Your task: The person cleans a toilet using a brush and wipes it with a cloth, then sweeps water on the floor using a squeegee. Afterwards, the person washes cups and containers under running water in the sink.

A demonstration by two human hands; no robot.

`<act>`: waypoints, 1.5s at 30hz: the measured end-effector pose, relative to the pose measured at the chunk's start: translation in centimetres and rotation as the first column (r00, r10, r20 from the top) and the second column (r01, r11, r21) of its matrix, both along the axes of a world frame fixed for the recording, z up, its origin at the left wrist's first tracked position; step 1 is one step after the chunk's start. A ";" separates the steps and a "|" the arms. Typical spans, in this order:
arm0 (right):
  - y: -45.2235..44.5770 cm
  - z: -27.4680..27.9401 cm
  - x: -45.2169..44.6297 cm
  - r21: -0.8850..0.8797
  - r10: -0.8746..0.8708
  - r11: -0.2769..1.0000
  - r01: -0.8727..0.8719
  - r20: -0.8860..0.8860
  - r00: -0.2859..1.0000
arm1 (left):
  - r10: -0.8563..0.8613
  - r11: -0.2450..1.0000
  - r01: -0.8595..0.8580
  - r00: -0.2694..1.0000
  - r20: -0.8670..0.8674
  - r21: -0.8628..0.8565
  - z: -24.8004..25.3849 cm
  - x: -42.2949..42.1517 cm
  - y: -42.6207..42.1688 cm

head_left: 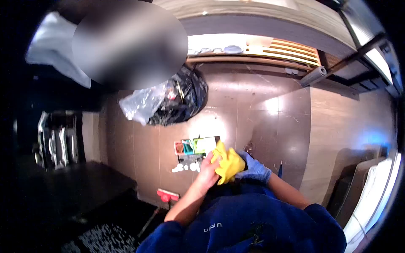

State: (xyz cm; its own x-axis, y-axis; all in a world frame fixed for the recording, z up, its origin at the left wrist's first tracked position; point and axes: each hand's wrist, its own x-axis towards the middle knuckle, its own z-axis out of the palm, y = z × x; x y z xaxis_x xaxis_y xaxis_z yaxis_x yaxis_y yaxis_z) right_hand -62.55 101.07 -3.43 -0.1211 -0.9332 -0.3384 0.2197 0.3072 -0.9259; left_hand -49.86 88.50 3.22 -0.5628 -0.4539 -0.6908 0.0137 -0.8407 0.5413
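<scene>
A bright yellow cloth or glove is bunched up between my two hands, close in front of my dark blue top. My bare left hand grips its left side with the fingers closed on it. On the right side, my right hand wears a blue glove and is closed against the yellow item. Just beyond my left hand, a caddy with red, teal and green compartments stands on the brown tiled floor. Small white items lie at its near side.
A black garbage bag with clear plastic stands beyond the caddy. Near the lower left is a red-and-white floor tool. A shelf with wooden slats runs along the far side. Another person's light sleeve shows at upper left.
</scene>
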 end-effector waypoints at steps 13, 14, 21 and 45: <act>-2.8 -4.5 11.2 0.513 -0.494 0.847 -0.140 0.856 0.150 | -0.382 0.194 0.835 0.548 0.744 -0.515 -5.6 11.8 5.6; -3.0 -6.0 13.1 0.575 -0.543 0.792 -0.202 0.817 0.197 | -0.369 0.229 0.870 0.493 0.788 -0.437 -6.5 13.6 4.9; -7.6 -12.9 22.3 0.428 -0.088 0.789 -0.442 0.789 0.607 | 0.106 0.553 0.563 0.684 0.722 -0.614 -19.2 28.2 -1.5; -8.1 -27.1 14.0 0.725 0.745 0.650 -0.226 -0.551 0.375 | -0.107 0.331 0.889 0.368 0.924 -0.316 -52.6 22.2 -11.0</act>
State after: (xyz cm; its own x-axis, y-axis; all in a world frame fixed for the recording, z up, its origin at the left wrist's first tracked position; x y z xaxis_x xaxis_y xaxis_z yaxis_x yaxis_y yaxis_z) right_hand -48.56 92.98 -30.55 -0.1382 -0.6473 -0.7496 -0.8195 0.4998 -0.2805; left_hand -27.62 77.46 -49.34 -0.4229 -0.7379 -0.5260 -0.8896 0.2276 0.3960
